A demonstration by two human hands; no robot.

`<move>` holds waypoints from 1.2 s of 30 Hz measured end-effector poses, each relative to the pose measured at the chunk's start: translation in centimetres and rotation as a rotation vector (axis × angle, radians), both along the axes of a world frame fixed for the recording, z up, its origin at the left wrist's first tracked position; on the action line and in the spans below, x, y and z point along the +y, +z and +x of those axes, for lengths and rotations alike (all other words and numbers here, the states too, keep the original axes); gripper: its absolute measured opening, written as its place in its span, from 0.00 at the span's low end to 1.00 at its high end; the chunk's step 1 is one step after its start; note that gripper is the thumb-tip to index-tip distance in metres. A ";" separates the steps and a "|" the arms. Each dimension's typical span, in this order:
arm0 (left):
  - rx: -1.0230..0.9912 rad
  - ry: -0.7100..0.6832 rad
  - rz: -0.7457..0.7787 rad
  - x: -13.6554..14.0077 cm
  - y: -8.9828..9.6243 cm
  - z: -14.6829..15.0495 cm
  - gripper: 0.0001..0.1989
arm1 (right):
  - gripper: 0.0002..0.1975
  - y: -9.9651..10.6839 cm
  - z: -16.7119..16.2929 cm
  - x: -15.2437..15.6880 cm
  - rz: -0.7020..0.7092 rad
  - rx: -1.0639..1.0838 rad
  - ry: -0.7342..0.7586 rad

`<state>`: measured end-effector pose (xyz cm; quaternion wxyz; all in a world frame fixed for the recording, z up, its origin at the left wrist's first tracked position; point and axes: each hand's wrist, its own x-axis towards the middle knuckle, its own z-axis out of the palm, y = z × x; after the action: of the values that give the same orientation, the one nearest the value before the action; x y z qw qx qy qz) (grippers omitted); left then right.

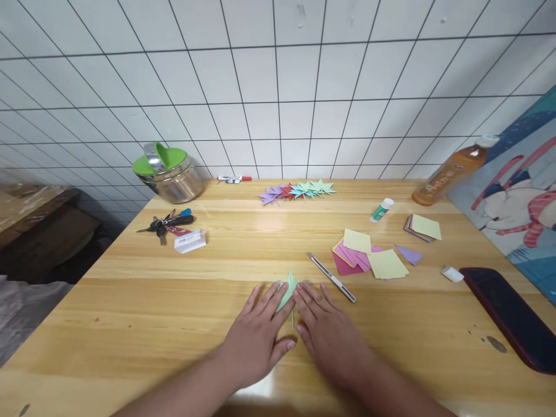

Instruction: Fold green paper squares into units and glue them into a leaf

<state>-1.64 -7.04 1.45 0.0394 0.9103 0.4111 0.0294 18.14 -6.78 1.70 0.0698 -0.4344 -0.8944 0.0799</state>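
Observation:
A light green folded paper leaf (288,289) with a thin stem lies on the wooden table, its tip pointing away from me. My left hand (259,333) rests flat with fingers outstretched over its left side. Over the right side lies my right hand (326,330), also flat with the fingers extended. The two hands hide most of the leaf's outer edges. Just beyond my right hand is a utility knife (332,277), lying diagonally. Farther back, a row of similar paper leaves (299,191) in purple, red, blue and green sits near the wall.
To the right lie loose paper squares (386,264), a glue stick (382,209), a paper stack (423,227), a white cap (452,274), a phone (508,315) and a drink bottle (452,174). On the left are a lidded metal pot (174,184), keys (165,225), a small box (190,241) and a marker (234,179).

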 end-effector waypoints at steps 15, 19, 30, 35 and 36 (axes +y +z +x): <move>0.022 0.044 0.019 -0.7 -0.8 0.7 0.32 | 0.24 -1.2 0.6 -0.4 0.047 0.072 -0.008; -0.053 0.108 0.037 -1.1 0.4 0.3 0.31 | 0.22 0.5 0.8 -1.2 0.141 0.148 -0.133; -0.355 0.403 0.060 0.3 2.7 -1.7 0.26 | 0.06 1.8 -3.7 -1.0 -0.030 -0.204 -0.349; -0.555 0.450 -0.007 -0.1 1.9 -2.6 0.22 | 0.13 2.3 -2.6 0.6 -0.067 -0.317 -0.376; -0.625 0.485 -0.035 0.1 1.9 -2.8 0.22 | 0.13 2.5 -2.3 0.9 -0.031 -0.296 -0.362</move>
<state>-4.41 -6.97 3.36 0.1701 0.7331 0.5829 0.3064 15.82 -5.88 4.17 -0.0559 -0.5956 -0.8012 0.0153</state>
